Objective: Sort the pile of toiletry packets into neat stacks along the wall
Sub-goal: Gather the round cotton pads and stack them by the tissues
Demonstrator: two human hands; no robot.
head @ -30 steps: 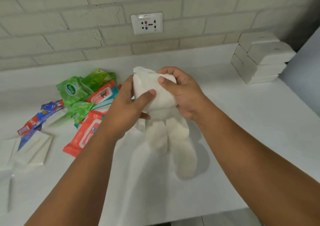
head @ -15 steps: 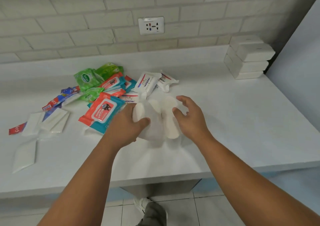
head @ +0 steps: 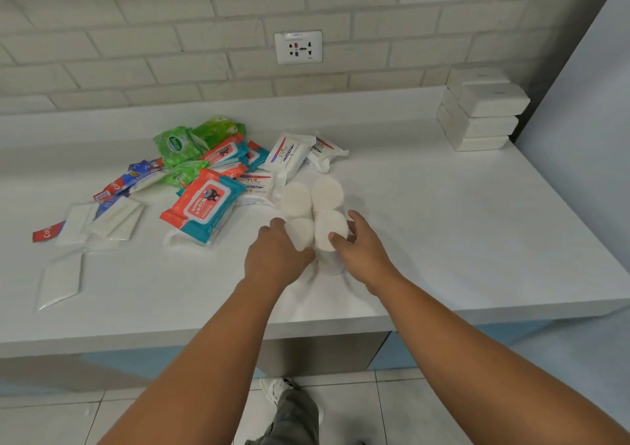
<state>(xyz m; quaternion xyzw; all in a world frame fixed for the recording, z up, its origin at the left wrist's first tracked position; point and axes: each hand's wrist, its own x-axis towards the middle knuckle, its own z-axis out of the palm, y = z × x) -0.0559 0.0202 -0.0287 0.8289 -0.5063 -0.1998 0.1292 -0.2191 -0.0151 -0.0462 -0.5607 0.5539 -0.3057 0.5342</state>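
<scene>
Hands: left hand (head: 276, 257) and right hand (head: 364, 253) set close together at the centre of the view, one on either side of four white round packs (head: 329, 194) that stand upright and touching in a square cluster; the right hand's thumb lies on top of the near right pack with its fingers curled round the side; the left hand's fingers curl against the near left pack, though the far side of that grasp is hidden. Brick wall (head: 136, 35) across 12 o'clock; white surface (head: 443, 223) below it, carrying everything. Stack of white packets (head: 484, 114) at 2 o'clock, squared up against the wall in the corner; judged the only finished stack. Loose pile at 10 o'clock, well apart from the wall: red-and-teal wipes packets (head: 204, 202), green packets (head: 177, 144), Dove packets (head: 286, 151), overlapping and unsorted; toothpaste sachets (head: 129, 182) and flat white sachets (head: 112, 219) scattered towards 9 o'clock. Wall socket (head: 298, 47) at 12 o'clock. Progress, as a judgement: early; one kind stands stacked, the round packs are gathered in mid-surface but not yet at the wall, and every coloured packet awaits sorting.
</scene>
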